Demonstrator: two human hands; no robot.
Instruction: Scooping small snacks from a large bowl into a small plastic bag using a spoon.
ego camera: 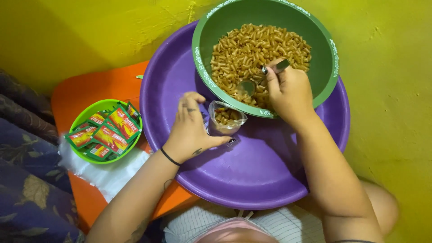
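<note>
Two hands work over the purple tray: left hand grasping a small bag of macaroni, right hand clenched on a spoon in the green bowl.

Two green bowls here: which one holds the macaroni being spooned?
The large dark green bowl resting on the purple basin, where the right hand dips a spoon. The small lime bowl holds red sachets.
</note>
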